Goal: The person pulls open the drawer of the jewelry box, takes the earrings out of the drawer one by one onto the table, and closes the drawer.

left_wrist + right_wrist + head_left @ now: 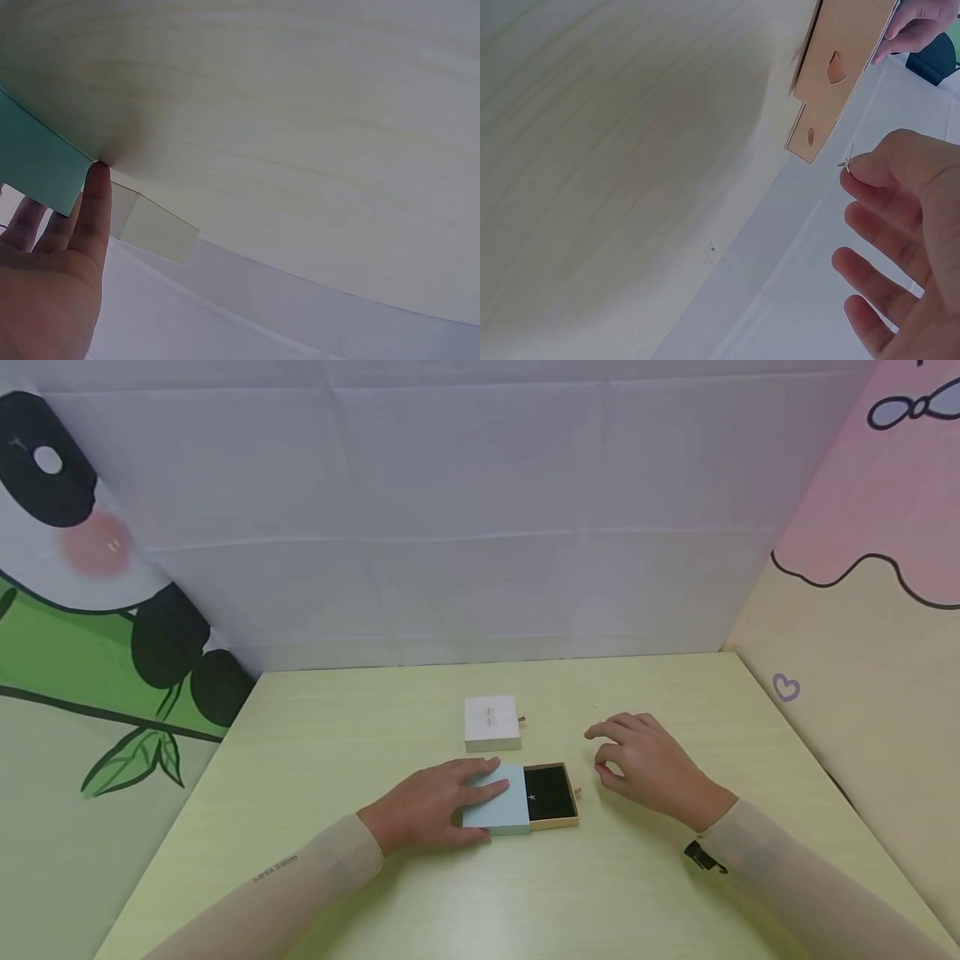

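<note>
A light-blue box (497, 802) lies on the table with its drawer (553, 822) pulled partway out to the right. Inside the drawer is a black pad (551, 781) bearing a small silver star-shaped piece (532, 797). My left hand (438, 802) holds the box's blue sleeve, thumb along the near edge and other fingers over the top and far side. To the right of the drawer, my right hand (645, 768) is raised; its thumb and index finger pinch a tiny metal piece with a thin pin (849, 159), like a stud earring. Its other fingers are spread loosely.
A closed white box (491, 720) with a small pull tab stands just behind the blue one. Farther right on the table lies a tiny glinting thing (711, 249). A white cloth wall (480, 527) rises behind the table, with painted panels on both sides.
</note>
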A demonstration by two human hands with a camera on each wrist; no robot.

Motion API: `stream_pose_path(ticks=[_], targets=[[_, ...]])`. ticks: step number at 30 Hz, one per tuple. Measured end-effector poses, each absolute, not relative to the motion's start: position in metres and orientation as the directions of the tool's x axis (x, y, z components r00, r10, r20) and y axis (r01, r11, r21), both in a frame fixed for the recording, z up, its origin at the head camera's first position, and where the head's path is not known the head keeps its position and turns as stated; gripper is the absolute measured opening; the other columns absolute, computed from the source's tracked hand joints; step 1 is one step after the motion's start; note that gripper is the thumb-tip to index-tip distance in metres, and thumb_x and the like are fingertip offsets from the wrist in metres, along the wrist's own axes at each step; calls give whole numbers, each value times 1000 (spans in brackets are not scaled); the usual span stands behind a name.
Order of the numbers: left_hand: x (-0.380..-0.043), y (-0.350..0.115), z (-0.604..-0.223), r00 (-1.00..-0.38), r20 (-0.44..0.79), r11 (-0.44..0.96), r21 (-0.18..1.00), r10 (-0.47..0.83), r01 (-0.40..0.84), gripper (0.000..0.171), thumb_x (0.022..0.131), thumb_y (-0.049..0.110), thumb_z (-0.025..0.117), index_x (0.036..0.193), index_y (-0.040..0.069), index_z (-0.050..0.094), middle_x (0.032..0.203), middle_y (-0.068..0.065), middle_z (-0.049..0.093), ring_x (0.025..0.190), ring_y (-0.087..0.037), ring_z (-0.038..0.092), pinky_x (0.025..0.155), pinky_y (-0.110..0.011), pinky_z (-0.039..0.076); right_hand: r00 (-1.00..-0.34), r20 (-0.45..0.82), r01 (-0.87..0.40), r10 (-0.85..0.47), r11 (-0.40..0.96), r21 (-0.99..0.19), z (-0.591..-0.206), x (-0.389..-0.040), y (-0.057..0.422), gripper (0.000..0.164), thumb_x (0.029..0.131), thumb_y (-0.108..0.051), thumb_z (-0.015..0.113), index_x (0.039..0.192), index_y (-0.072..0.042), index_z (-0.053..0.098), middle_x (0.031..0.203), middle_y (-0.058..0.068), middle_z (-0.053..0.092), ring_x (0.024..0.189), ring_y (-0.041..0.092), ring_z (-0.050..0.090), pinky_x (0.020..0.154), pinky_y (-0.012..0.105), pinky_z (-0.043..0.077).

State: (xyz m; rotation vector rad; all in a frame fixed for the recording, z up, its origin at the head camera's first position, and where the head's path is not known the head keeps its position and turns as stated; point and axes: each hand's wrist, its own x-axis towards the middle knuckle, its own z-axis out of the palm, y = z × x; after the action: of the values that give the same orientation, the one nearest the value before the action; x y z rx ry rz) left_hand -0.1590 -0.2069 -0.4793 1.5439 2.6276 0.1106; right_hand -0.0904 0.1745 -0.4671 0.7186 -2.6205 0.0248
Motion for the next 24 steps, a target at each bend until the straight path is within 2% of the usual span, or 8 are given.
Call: stream_pose_path(ticks=[24], targets=[[-158,-208,-478,-478,-31,478,110,878,871,76,110,57,80,178,32,56,188,-5,51,171,-30,56,133,-50,58,-786,392,-489,-478,869,79,-471,-91,176,11,94,-11,96,87,-17,89,132,4,87,124,29,79,104,51,65]])
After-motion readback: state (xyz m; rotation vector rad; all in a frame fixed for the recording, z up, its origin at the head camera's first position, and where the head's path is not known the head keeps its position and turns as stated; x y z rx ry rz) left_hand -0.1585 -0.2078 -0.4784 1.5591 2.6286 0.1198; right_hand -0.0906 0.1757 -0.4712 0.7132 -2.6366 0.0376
